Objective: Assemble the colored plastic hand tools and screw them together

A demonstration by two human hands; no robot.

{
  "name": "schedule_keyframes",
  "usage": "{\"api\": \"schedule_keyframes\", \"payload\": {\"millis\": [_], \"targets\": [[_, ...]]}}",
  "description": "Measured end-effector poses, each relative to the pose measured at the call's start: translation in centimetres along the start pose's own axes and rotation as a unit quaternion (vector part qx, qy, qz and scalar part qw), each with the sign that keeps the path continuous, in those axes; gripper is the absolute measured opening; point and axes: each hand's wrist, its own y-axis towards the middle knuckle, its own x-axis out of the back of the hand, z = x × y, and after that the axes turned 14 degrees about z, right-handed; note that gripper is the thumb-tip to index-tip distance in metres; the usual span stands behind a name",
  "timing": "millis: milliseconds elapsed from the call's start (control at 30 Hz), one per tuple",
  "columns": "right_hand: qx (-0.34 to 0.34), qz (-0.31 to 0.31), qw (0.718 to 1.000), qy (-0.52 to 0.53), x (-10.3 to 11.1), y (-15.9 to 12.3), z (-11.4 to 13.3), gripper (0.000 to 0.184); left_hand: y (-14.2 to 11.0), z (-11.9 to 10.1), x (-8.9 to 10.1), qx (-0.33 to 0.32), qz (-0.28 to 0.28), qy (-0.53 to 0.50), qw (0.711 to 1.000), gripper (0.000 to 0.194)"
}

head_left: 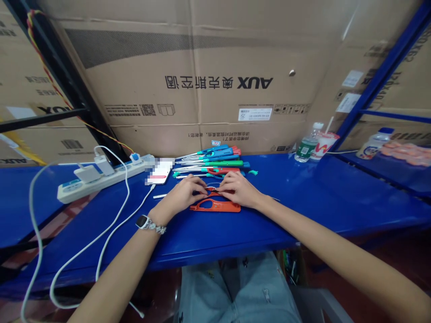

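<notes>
On the blue table, both hands meet over an opened long-nosed lighter (213, 192) with an orange handle. Its metal tube (159, 196) sticks out to the left, beneath my left hand (188, 192). That hand, with a watch at the wrist, pinches the left part of the handle. From the other side, my right hand (239, 190) pinches the lighter's inner parts, where a thin wire loops up. Fingers cover most of these small parts. A loose orange handle half (217, 206) lies just in front of both hands.
Several assembled lighters (215, 157) lie piled behind my hands. A phone (160, 171) on a cable and a white power strip (104, 177) sit to the left. A water bottle (308, 143) and a cup with a straw (325, 146) stand back right, before cardboard (218, 58).
</notes>
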Motion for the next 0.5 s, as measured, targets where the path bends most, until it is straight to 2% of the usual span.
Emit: {"api": "schedule_keyframes", "payload": {"millis": [333, 500], "targets": [[-0.004, 0.024, 1.000, -0.005, -0.3, -0.2, 0.3, 0.019, 0.1, -0.8, -0.5, 0.018, -0.021, 0.032, 0.999, 0.017], [0.015, 0.062, 0.996, -0.065, 0.3, -0.5, 0.4, 0.024, 0.1, -1.1, -0.8, 0.019, -0.040, 0.051, 0.998, 0.014]]}}
